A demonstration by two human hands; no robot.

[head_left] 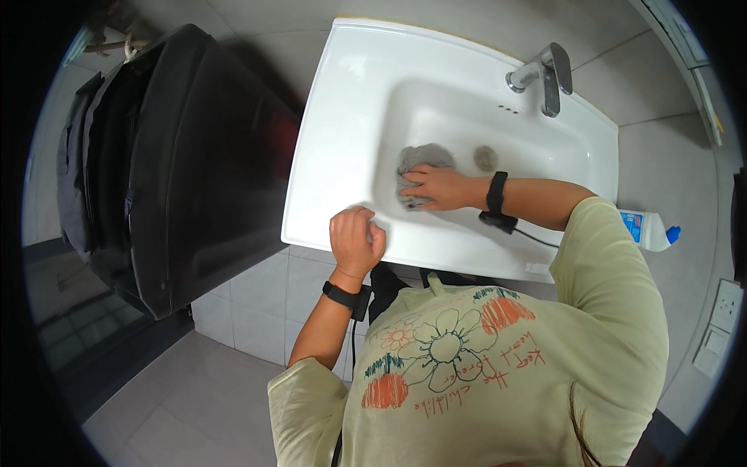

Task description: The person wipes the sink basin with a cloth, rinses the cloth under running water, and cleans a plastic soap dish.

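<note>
A bunched grey cloth (426, 158) lies in the left part of the white washbasin's bowl. My right hand (440, 187) presses down on it, its fingers bent over the fabric. At the basin's front rim (311, 226) rests my left hand (358, 240), its fingers curled in; I see nothing in it. Both wrists carry a black strap with a small box and a cable. Just right of the cloth is the round drain (485, 159).
A chrome tap (545, 78) stands at the basin's back right corner. Beyond the right side is a white bottle (650, 231) with a blue cap. A tall dark appliance (210, 171) flanks the basin on the left. Wall sockets (727, 302) sit at far right.
</note>
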